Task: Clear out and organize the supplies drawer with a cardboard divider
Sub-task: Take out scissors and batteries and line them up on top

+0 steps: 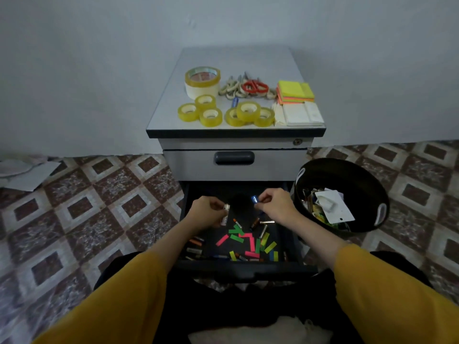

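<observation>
— What was the room like?
— A grey wall (99, 70), a patterned tile floor (111, 194) and a grey cabinet (236, 58). Its lower drawer (238, 268) was pulled out, with a black bin (347, 167) just right of it.
— Counts?
— Six small tape rolls (211, 117) on the cabinet top, two big rolls (202, 81) stacked, one red scissors (255, 86). Over the drawer, the left hand (206, 212) curled round a white cylinder (225, 214); the right hand (275, 207) pinched a blue object (254, 199).

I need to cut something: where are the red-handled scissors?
Head view: the red-handled scissors lie centre-right on the cabinet top, among pale-handled scissors, between the big tape roll and the sticky-note stack.
</observation>
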